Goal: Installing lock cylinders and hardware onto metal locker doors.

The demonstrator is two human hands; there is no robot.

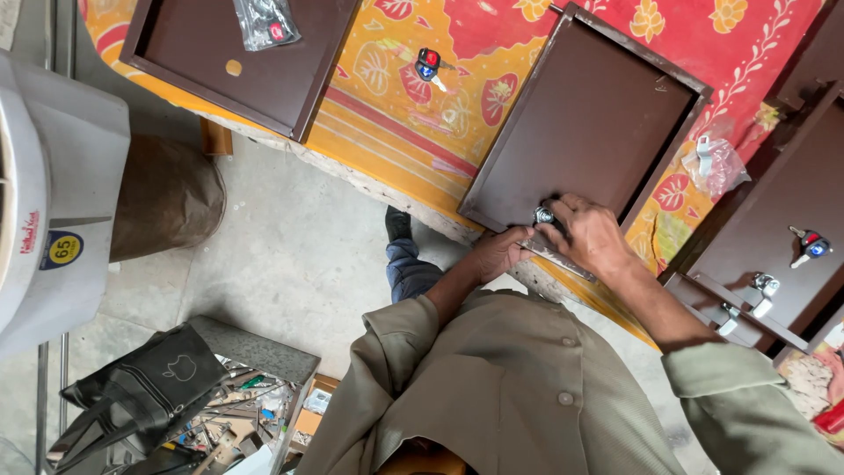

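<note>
Your olive-green buttoned shirt (519, 396) fills the lower part of the view, and from its sleeves both arms reach forward to the near edge of the tabletop (422, 132), which is covered by a red and yellow flowered cloth. Your right hand (593, 236) lies on the near rim of the dark brown flat metal panel (589, 119), and its fingers are closed on the small shiny silver lock cylinder (544, 215) that sits at this rim. Your left hand (499, 253) is at the same edge from below, just beside the lock; I cannot tell if its grip is closed or open, because the edge hides the fingers.

As I judge it, the lock is already in its place in the panel but the fitting is not finished, since both hands work on it. On the right, another brown panel (774, 237) already carries a silver lock (763, 283) and a key with a blue head (811, 244). A second such key (429, 63) lies on the cloth.
</note>
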